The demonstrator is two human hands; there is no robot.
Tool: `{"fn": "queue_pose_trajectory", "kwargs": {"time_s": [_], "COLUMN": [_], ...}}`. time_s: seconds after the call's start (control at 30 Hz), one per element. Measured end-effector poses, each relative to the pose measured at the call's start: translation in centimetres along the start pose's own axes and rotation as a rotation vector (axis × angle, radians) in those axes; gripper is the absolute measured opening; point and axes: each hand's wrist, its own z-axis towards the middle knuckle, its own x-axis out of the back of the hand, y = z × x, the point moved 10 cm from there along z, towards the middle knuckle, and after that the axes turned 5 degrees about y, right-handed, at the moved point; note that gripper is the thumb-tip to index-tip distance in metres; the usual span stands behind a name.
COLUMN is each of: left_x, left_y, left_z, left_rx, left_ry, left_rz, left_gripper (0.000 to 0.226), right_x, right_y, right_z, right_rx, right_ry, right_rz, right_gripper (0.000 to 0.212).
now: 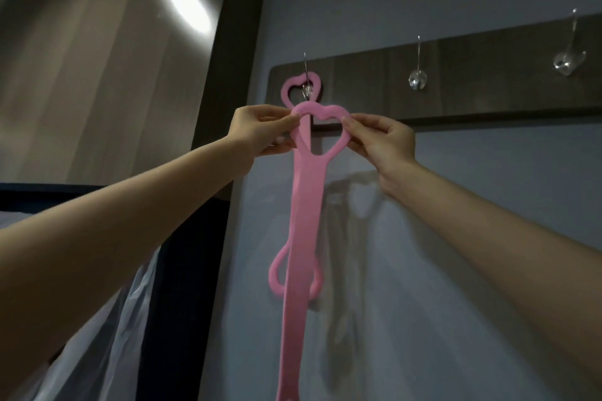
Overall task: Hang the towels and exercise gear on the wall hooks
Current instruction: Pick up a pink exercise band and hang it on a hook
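Note:
A pink stretch band with heart-shaped loops hangs down the wall. One heart loop is over the leftmost clear hook of a dark wooden hook board. A second heart loop sits just below that hook, off it. My left hand pinches this loop's left side and my right hand pinches its right side. The band's flat strap runs down past two oval loops and out of the bottom of the view.
Two more clear hooks, the middle hook and the right hook, stand bare on the board. The blue-grey wall is right of a dark door frame. A bright ceiling light glows upper left. Pale plastic sheeting lies lower left.

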Motion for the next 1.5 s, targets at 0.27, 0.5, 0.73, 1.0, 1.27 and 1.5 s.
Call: {"fn": "queue_pose_trajectory", "kwargs": {"time_s": [0.27,0.5,0.73,1.0,1.27,1.5], "left_x": [0.6,1.6,1.6,1.0,0.4,1.1], "left_y": [0.7,0.4,-2.1,-4.8,-7.3,-7.7], "left_z": [4.8,9.9,13.9,16.3,15.6,15.7], "left_rx": [-0.042,-0.102,-0.063,-0.023,0.037,0.018], "left_ry": [0.064,0.1,0.063,0.052,0.031,0.077], "left_rz": [-0.066,-0.09,-0.178,-0.286,-0.337,-0.291], "left_gripper": [0.028,0.02,0.013,0.016,0.022,0.035], "right_x": [-3.4,-6.5,-8.4,-9.5,-8.7,-8.4], "right_y": [-1.9,-2.2,-0.4,0.1,0.6,0.9], "right_z": [5.0,8.5,11.7,13.0,13.2,12.3], "right_rx": [0.133,0.217,0.206,0.273,0.363,0.332], "right_ry": [-0.031,-0.003,0.016,0.041,0.088,0.097], "right_rz": [-0.032,-0.094,-0.136,-0.186,-0.435,-0.485], "right_gripper": [0.019,0.021,0.021,0.022,0.029,0.017]}}
